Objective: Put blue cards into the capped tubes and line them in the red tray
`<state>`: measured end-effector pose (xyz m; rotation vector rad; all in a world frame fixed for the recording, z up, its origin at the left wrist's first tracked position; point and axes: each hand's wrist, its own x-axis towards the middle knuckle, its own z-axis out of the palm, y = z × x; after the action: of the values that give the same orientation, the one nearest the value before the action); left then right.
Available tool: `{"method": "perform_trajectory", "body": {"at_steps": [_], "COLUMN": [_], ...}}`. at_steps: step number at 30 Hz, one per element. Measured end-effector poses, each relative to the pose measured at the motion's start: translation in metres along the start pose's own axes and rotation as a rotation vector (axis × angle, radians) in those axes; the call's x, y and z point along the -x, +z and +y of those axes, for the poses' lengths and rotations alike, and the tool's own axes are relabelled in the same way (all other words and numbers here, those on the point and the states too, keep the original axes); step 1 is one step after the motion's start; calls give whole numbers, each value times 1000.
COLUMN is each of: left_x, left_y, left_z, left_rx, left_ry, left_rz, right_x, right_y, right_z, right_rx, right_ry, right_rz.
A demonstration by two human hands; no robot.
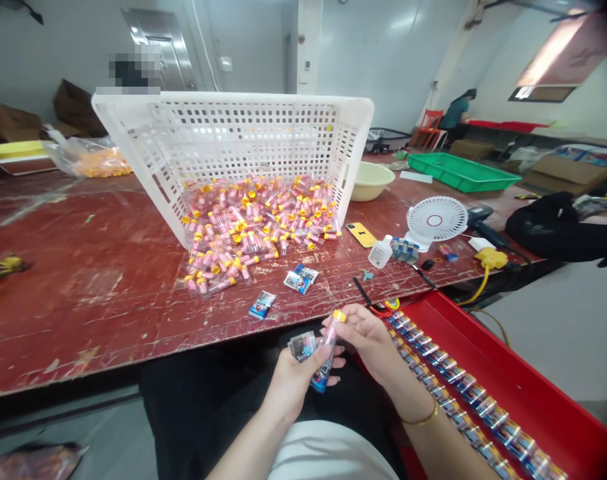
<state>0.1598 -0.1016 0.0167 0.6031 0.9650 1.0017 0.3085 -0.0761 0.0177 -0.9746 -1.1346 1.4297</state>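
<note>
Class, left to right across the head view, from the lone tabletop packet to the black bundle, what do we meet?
Lone packet, packet cluster, held yellow-capped tube, yellow phone, clear bottle, white fan, yellow connector, black bundle.

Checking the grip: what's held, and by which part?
Left hand holds blue packets and a tube by its lower part; right hand grips near the yellow cap.

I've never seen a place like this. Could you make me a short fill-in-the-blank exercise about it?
1. The big plastic basket with many tubes spilling out is coloured ____.
2. The left hand holds packets, and the tube at the right hand has a cap coloured ____.
3. The tray under the rows of packets is coloured ____.
4. That tray lies on the person's ____ side.

Missing words: white; yellow; red; right.
</note>
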Motion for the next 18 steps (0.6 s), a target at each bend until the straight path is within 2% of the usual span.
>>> {"method": "perform_trajectory", "body": {"at_steps": [2,6,10,13,16,18], "left_x": [1,-4,-6,-6,-7,-6], "left_y": [4,10,12,11,9,8], "left_z": [3,9,11,11,10,9], "left_rx": [61,162,134,155,187,188], "left_ry": [-88,-138,-127,-120,-131,-134], "left_rz": [-8,10,17,18,4,-3], "right_x": [2,18,30,28,23,20], "right_y": [0,10,18,17,15,13], "right_z": [6,15,17,14,9,5], "right_rx": [-47,196,506,670,778,772], "right_ry": [38,-131,-270,-327,-380,-418], "right_rz": [-25,-126,-53,-68,-64,-43]}}
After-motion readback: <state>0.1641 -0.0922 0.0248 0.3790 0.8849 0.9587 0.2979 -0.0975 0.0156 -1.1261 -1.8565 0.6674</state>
